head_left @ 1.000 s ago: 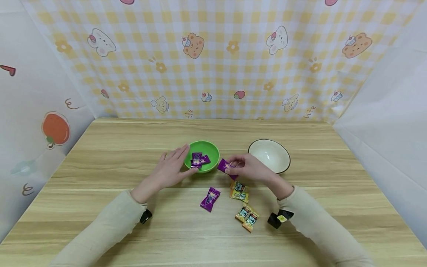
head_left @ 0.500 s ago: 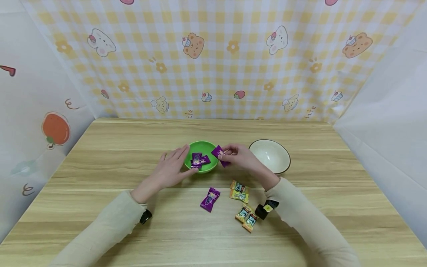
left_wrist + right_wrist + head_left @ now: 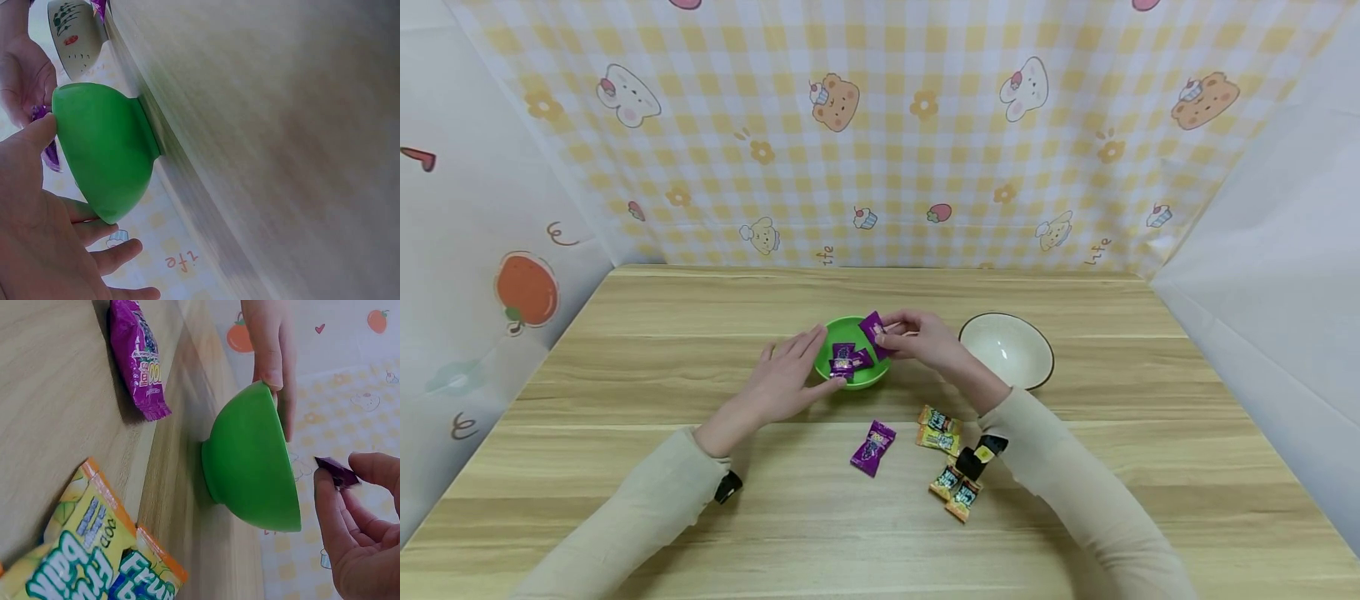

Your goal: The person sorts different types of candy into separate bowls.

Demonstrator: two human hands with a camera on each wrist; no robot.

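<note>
The green bowl [image 3: 880, 379] stands on the table with several purple candies [image 3: 842, 358] in it. Along its left side lies my left hand [image 3: 782, 379], fingers straight and spread, thumb at the near rim; the left wrist view shows the thumb and fingertips touching the green bowl [image 3: 106, 150]. My right hand [image 3: 925, 337] pinches a purple-wrapped candy [image 3: 874, 329] between thumb and fingers over the bowl's right rim. In the right wrist view the pinched candy [image 3: 337, 472] is just off the rim. Another purple candy [image 3: 873, 448] rests on the table in front of the bowl.
To the right stands a white bowl [image 3: 1006, 350] with a dark rim, behind my right forearm. Several yellow-orange candies [image 3: 938, 432] lie on the wooden table [image 3: 737, 550] nearer the front, partly under the right wrist camera. A checked curtain [image 3: 880, 150] hangs at the back.
My right hand has moved left and away from me with the pinched candy, from right of the green bowl to over its rim. The left hand has stayed put.
</note>
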